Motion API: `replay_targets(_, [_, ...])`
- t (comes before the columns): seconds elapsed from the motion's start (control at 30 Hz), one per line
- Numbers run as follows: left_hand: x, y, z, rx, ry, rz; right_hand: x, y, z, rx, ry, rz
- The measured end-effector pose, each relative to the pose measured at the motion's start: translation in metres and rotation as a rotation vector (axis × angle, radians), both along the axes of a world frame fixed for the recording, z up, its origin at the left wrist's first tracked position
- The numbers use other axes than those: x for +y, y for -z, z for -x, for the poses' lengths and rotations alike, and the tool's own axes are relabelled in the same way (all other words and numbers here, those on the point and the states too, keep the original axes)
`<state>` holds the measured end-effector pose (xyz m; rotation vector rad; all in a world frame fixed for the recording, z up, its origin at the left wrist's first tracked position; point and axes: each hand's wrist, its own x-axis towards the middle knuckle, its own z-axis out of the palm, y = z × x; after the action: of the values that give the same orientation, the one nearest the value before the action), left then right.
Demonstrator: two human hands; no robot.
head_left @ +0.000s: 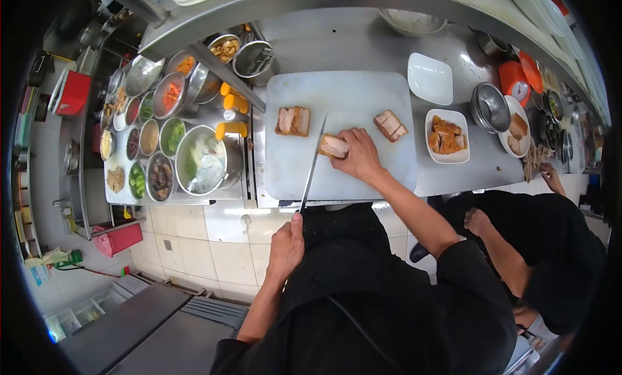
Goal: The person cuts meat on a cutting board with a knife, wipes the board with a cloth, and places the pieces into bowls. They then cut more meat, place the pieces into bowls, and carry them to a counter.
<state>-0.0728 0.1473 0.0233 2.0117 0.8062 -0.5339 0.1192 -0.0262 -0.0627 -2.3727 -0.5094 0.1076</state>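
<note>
My left hand [286, 246] is closed around the handle of a long knife [311, 174], whose blade points away from me over the white cutting board [340, 93]. Beside the blade, my right hand [360, 156] grips a piece of roast meat [333, 146] lying on the board. Two more portions rest there: sliced meat [293, 121] at the left and another sliced piece [390, 125] at the right. To the right of the board, a square white bowl [447, 156] holds browned meat pieces. Behind it sits a second square white dish [430, 79] with nothing in it.
Metal bowls of vegetables [173, 136] and a large pot [202, 161] crowd the left. Yellow-orange handles [234, 103] stand beside the board. A metal shelf [291, 9] spans above. At right are stacked bowls [490, 108], an orange scale [514, 81] and another person's hand [478, 222].
</note>
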Motion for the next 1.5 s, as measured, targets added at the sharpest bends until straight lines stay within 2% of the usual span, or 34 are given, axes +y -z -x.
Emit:
replay_targets(0.03, [-0.005, 0.002, -0.005, 0.007, 0.006, 0.002, -0.002, 0.004, 0.005, 0.007, 0.006, 0.002])
replay_targets(0.1, [-0.012, 0.005, -0.01, 0.028, 0.096, -0.057, -0.002, 0.016, 0.013, -0.118, 0.065, -0.216])
replay_targets(0.2, [-0.016, 0.001, -0.016, 0.057, 0.15, -0.112, -0.006, 0.023, 0.01, -0.08, 0.054, -0.299])
replay_targets(0.43, [-0.009, -0.003, -0.005, 0.176, 0.211, -0.19, -0.005, 0.034, 0.004, -0.096, 0.004, -0.345])
replay_targets(0.47, [-0.01, 0.014, -0.006, 0.056, 0.304, -0.2, -0.005, 0.035, 0.003, -0.109, -0.001, -0.362])
replay_targets(0.57, [-0.022, 0.03, -0.037, 0.114, 0.221, -0.183, -0.002, 0.038, 0.007, -0.108, 0.005, -0.371])
replay_targets(0.9, [-0.004, -0.004, -0.025, 0.077, 0.124, -0.146, 0.007, 0.023, -0.005, -0.186, 0.054, -0.384])
replay_targets(1.0, [-0.003, 0.0, -0.028, 0.099, 0.169, -0.201, 0.01, 0.034, -0.015, -0.114, -0.017, -0.381])
replay_targets(1.17, [0.003, -0.009, -0.019, 0.131, 0.198, -0.206, 0.018, 0.044, -0.015, -0.077, -0.004, -0.372])
replay_targets(1.3, [-0.003, 0.04, -0.043, 0.185, 0.1, -0.155, 0.021, 0.057, -0.015, -0.111, -0.005, -0.436])
replay_targets(1.37, [-0.005, 0.037, -0.043, 0.095, 0.125, -0.115, 0.022, 0.057, -0.015, -0.128, -0.004, -0.425])
replay_targets(1.43, [0.005, 0.053, -0.037, 0.115, 0.128, -0.1, 0.02, 0.06, -0.011, -0.231, 0.007, -0.394])
replay_targets(1.5, [0.018, 0.065, -0.031, 0.078, 0.106, -0.127, 0.008, 0.035, 0.002, -0.171, 0.051, -0.394])
